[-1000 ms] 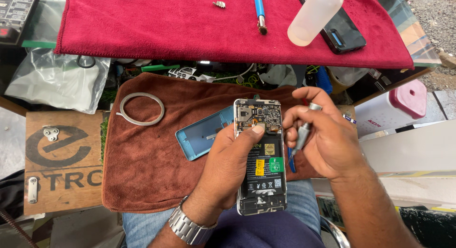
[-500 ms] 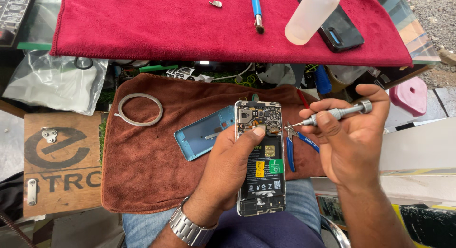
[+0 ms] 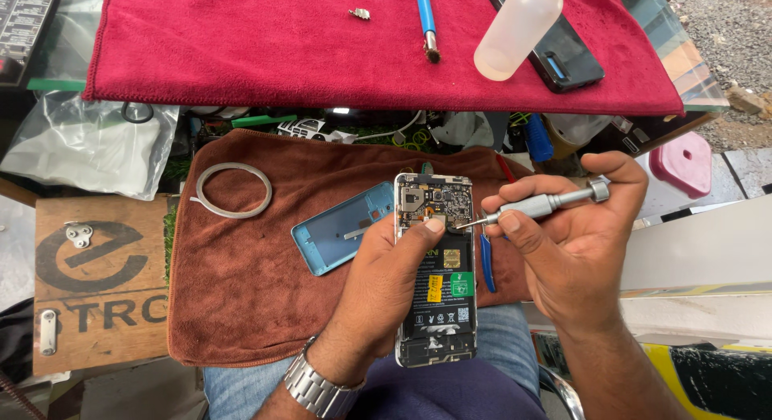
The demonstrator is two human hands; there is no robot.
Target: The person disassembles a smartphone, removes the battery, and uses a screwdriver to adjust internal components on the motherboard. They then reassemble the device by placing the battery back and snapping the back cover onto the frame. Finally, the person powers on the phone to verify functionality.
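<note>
The left hand holds an opened phone upright over the lap, its back cover off so that the circuit board at the top and the dark battery below lie bare; the fingers wrap the body from the left and the thumb presses on the board's lower edge. The right hand is closed on a small metal screwdriver, pinched along the shaft with the cap end against the index finger, its tip touching the board just beside the left thumb. The phone looks light, thin and stiff, but fragile where it is open: it is best held by its side rails, as the left grip does now, with no pressure on the battery or the small parts. The screwdriver is slim and smooth, likely to slip or roll unless held near the tip. The blue back cover lies on the brown towel just left of the phone, with a grey ring further left. On the red cloth over the table lie a clear plastic bottle and a dark phone.
</note>
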